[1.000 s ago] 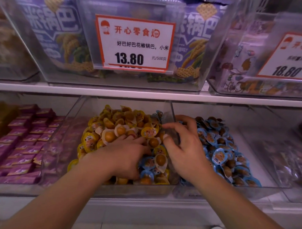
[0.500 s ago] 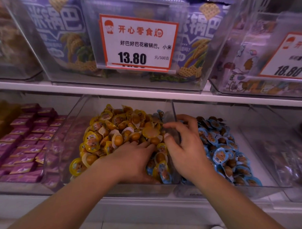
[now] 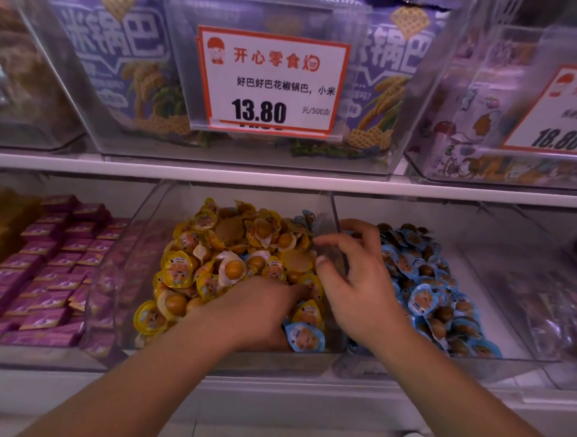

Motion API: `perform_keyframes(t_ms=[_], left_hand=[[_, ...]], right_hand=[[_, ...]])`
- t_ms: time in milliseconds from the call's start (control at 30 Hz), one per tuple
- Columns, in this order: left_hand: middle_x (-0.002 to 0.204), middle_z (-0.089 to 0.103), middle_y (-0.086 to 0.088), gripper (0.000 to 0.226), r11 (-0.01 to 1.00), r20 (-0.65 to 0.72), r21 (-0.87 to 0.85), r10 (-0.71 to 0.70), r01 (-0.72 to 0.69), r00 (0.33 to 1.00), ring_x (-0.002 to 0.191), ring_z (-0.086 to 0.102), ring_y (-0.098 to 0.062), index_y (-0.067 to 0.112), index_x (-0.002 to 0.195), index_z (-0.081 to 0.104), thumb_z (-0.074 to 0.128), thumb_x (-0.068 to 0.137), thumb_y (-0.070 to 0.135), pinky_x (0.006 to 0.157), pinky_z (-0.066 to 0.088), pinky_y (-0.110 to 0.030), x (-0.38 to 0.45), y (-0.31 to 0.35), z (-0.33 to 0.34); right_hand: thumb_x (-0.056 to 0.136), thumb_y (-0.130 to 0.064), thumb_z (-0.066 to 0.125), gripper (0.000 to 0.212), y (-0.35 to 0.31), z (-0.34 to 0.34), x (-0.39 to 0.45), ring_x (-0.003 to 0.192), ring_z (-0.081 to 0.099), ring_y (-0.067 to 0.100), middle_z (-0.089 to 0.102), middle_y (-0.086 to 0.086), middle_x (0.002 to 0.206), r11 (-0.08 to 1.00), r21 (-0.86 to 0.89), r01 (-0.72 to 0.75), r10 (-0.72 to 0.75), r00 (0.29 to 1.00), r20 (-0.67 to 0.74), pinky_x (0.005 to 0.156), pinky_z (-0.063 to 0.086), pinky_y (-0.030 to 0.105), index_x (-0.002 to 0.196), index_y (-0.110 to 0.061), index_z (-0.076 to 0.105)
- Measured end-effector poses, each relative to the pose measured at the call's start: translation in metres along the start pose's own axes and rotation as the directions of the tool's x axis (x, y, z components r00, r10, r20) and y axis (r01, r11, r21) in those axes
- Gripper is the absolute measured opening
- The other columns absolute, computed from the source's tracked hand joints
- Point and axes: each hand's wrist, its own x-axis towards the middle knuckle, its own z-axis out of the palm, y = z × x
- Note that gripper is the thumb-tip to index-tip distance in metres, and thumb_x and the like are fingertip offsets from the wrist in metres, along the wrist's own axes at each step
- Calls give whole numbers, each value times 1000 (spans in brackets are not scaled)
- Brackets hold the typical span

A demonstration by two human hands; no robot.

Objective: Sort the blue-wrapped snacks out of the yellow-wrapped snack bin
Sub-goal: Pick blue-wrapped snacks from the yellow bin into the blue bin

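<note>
The clear middle bin [image 3: 142, 233] holds a heap of yellow-wrapped snacks [image 3: 213, 264]. One blue-wrapped snack [image 3: 304, 336] lies at its front right corner, and another blue wrapper [image 3: 308, 215] peeks out at the back right. My left hand [image 3: 257, 312] lies palm down on the heap near the front right, fingertips partly sunk among the wrappers and touching the front blue snack. My right hand [image 3: 356, 286] hovers over the wall between the two bins, fingers curled and apart, nothing in it. The neighbouring right bin [image 3: 505, 353] holds blue-wrapped snacks [image 3: 421, 298].
A bin of purple boxed snacks [image 3: 49, 275] sits to the left. Dark packets [image 3: 545, 309] fill a bin at the far right. A white shelf edge [image 3: 282, 182] runs just above, carrying clear bins and a 13.80 price card [image 3: 269, 83].
My left hand has slid forward and right through the heap, shifting yellow snacks. A blue snack now shows at the front right corner. My right hand's fingers have spread slightly.
</note>
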Motion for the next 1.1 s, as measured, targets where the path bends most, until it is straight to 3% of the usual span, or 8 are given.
perform_keyframes(t_ms=[233, 300, 433, 600, 800, 900, 1000, 1100], left_hand=[[105, 69, 9, 45, 880, -25, -431, -231, 198, 973, 94, 64, -10, 29, 118, 64, 79, 76, 39, 80, 54, -29, 4, -14, -20], [93, 73, 1, 29, 711, -97, -680, -327, 177, 940, 84, 68, -13, 23, 104, 69, 82, 78, 26, 74, 55, -28, -1, -23, -31], [90, 75, -14, 27, 76, -13, -997, -510, 30, 860, 68, 71, -26, 15, 101, 73, 81, 74, 15, 58, 57, -29, -18, -26, -49], [105, 73, -18, 37, -176, 60, -983, -530, -41, 846, 80, 72, -33, 16, 104, 73, 80, 68, 16, 66, 59, -37, -42, -27, -52], [123, 66, -23, 52, -284, 57, -955, -450, -83, 891, 108, 67, -36, 6, 126, 62, 72, 75, 7, 84, 59, -46, -67, -38, -51], [123, 67, -21, 56, -369, 97, -926, -427, -75, 899, 99, 70, -32, 9, 127, 62, 73, 72, 7, 77, 59, -38, -76, -37, -49], [110, 70, -25, 47, -498, 151, -863, -419, -88, 895, 86, 72, -33, 2, 121, 65, 63, 80, 24, 65, 60, -34, -80, -34, -49], [101, 72, -22, 46, -561, 178, -822, -419, -100, 890, 83, 72, -36, 2, 125, 60, 49, 94, 34, 59, 58, -34, -83, -37, -51]], right_hand=[[91, -33, 58, 22, 2, -3, -1, 111, 49, 0, 32, -14, 125, 1000, -5, 21, -21, 1000, 21, 95, 38, 8, 113, -30, 64], [92, -33, 59, 22, 1, -4, -1, 112, 47, -2, 34, -12, 126, 999, -2, 36, -36, 999, 15, 98, 38, 10, 114, -31, 63], [91, -22, 60, 23, -15, -3, 0, 116, 51, 14, 45, -3, 123, 986, -68, 150, -158, 977, -142, 100, 45, 35, 112, -22, 67], [90, -36, 50, 27, -52, 7, 1, 107, 54, 1, 47, -16, 116, 955, -1, 296, -293, 944, -149, 89, 42, 12, 114, -31, 62], [92, -27, 59, 33, -69, 50, 1, 105, 63, 7, 66, -18, 112, 886, 342, -313, 140, 884, 447, 94, 54, 33, 115, -51, 56], [90, -7, 57, 41, -76, 56, 4, 77, 72, 15, 76, -6, 92, 660, 559, -502, 219, 840, 496, 65, 60, 33, 92, -45, 71], [89, -4, 58, 27, -77, 59, 7, 67, 67, 21, 73, 12, 88, 438, 681, -586, 241, 807, 539, 52, 52, 31, 106, -21, 70], [93, -3, 58, 22, -78, 65, 7, 67, 68, 19, 75, 12, 90, 450, 676, -584, 269, 810, 521, 50, 50, 26, 113, -9, 65]])
